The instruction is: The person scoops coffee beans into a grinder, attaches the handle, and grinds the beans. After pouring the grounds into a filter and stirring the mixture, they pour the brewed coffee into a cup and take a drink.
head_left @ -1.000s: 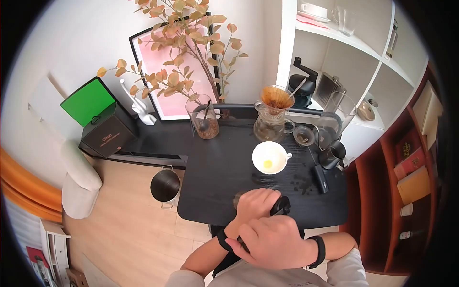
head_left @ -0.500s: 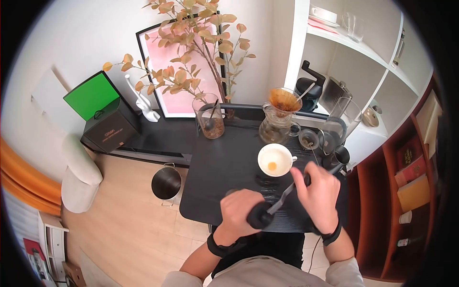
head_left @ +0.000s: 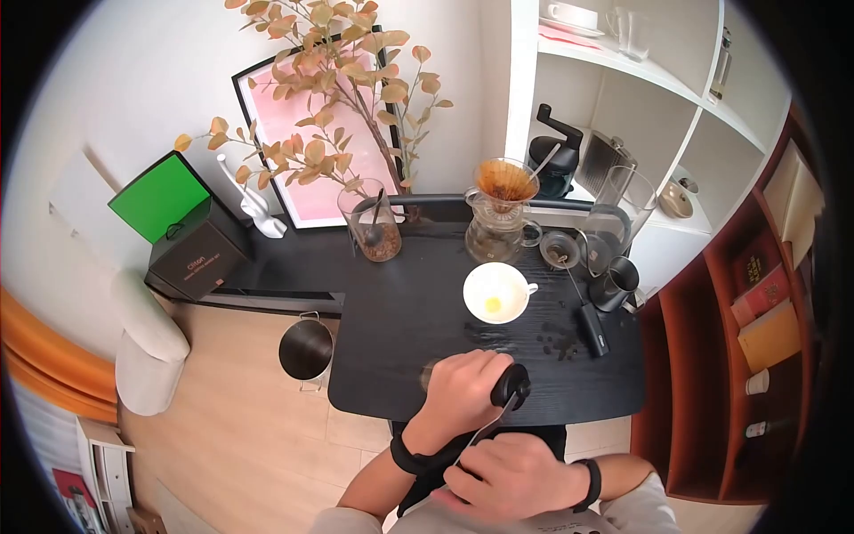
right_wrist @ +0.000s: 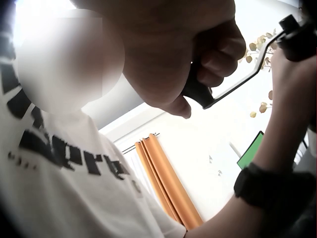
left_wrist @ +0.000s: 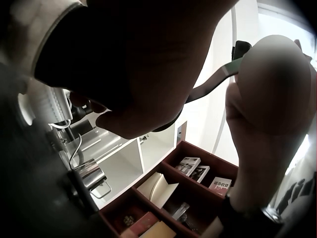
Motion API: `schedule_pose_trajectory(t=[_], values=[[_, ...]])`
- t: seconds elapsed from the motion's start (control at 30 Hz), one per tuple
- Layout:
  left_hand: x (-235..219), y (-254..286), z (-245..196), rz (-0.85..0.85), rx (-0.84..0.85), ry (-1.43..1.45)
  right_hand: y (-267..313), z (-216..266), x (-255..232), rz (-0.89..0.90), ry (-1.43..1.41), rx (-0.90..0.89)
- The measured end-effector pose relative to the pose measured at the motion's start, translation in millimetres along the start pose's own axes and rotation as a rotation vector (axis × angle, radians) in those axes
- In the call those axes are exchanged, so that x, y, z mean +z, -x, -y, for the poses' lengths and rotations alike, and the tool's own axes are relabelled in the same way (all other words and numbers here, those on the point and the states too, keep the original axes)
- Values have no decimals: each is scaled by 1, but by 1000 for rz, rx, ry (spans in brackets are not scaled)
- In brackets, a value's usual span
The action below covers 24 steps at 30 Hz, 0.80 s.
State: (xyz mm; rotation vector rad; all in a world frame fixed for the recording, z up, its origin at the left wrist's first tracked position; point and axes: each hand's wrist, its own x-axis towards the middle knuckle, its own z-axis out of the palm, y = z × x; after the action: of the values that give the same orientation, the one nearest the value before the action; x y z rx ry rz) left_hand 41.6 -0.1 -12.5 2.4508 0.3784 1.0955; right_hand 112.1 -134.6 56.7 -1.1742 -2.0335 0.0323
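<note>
Gripping the hand grinder (head_left: pixel 498 392) near the front edge of the bench (head_left: pixel 400 311), the left hand (head_left: pixel 463 384) has its fingers curled round the body. Right hand (head_left: pixel 511 476) sits close to the torso, fingers wrapped on the crank handle (right_wrist: pixel 198 91); the thin crank arm (head_left: pixel 480 432) runs from it up to the grinder top. Grinder body mostly hidden under the left hand.

Further out: white cup (head_left: pixel 495 292) with a yellow spot inside, glass dripper on carafe (head_left: pixel 500 214), jar of beans (head_left: pixel 372 227), small black pitcher (head_left: pixel 616 285), dark specks scattered on the bench.

Risk, as a judgement: grinder is near the bench edge, so a slack left hold during a turn could tip it off or spill grounds. A wide swing of the crank could also clip the cup.
</note>
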Motion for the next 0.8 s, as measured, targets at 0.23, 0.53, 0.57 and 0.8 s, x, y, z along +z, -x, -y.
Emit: schedule_pose_trajectory(t=[0.23,0.53,0.57,0.8], values=[[-3,11,18,137,143,53,-41,-41,-33,-75,272,-107],[-3,18,0,22,157,47,-30,-110,-30,-312,303,260],[-3,21,1,53,163,41,-26,-112,-26,-351,324,318],[-35,15,15,-246,-194,155,8,-115,-15,-328,383,508]])
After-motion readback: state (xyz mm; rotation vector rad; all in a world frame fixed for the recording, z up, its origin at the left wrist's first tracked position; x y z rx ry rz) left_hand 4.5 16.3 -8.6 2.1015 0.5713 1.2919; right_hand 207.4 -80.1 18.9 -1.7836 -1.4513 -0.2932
